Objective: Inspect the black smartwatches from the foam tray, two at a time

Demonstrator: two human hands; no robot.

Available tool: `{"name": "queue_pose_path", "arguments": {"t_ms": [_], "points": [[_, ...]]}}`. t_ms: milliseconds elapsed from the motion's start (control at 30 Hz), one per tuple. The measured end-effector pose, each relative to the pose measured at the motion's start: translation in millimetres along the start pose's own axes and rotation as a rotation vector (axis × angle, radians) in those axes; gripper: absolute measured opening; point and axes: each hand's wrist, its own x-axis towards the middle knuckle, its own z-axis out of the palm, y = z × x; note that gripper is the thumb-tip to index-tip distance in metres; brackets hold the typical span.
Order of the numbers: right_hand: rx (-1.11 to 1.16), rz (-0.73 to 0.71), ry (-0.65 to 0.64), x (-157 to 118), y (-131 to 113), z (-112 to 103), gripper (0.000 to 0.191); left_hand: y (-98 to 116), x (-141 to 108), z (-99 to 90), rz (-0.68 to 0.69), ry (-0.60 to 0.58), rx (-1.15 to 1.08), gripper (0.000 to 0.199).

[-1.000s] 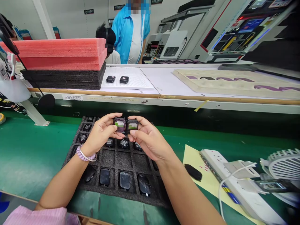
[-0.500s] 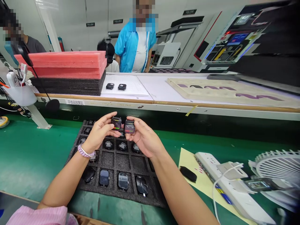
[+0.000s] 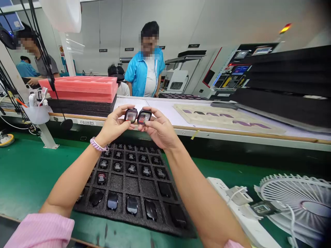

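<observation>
Side by side above the tray, two black square watch-like devices are held up with their faces toward me. My left hand (image 3: 113,124) grips the left device (image 3: 131,115) between thumb and fingers. In my right hand (image 3: 161,129) is the right device (image 3: 144,117), its face partly lit or reflecting. Below them, a black foam tray (image 3: 131,185) holds many similar devices in its compartments. Those in the upper rows show printed text; the lower row has dark, glossy faces, such as one device (image 3: 132,205). Several compartments in the middle hold nothing.
Pink foam (image 3: 85,90) sits on black foam at the shelf's left. A beige tray (image 3: 191,119) lies on the shelf. At right are a power strip (image 3: 258,229) and a white fan (image 3: 297,196). A person in a blue jacket (image 3: 136,74) stands beyond the shelf; others are behind.
Both hands have lifted the two devices higher, from over the tray to the shelf edge's level. The view has tilted up and shifted, showing more of the tray's rows.
</observation>
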Motion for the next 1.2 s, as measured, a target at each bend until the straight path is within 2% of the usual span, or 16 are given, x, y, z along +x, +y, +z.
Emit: {"name": "queue_pose_path", "arguments": {"t_ms": [233,600,733,900,1033,1200], "points": [[-0.034,-0.060,-0.018,11,-13,1,0.055,7,14,2.2,0.076,0.050,-0.003,0.054],[-0.066,-0.108,-0.074,8,-15,-9,0.058,7,14,-1.0,0.102,0.092,0.016,0.053],[-0.062,-0.100,-0.061,-2,-9,-10,0.054,5,4,1.0,0.086,0.066,0.019,0.052],[0.008,-0.042,-0.011,-25,7,-8,0.055,-2,-21,8.7,0.034,0.002,-0.009,0.053],[0.042,0.015,0.021,-40,22,-7,0.048,-12,-39,11.9,-0.036,-0.003,-0.016,0.049],[0.054,0.037,0.046,-46,29,-9,0.047,-19,-45,13.4,-0.059,-0.006,-0.049,0.046]]}}
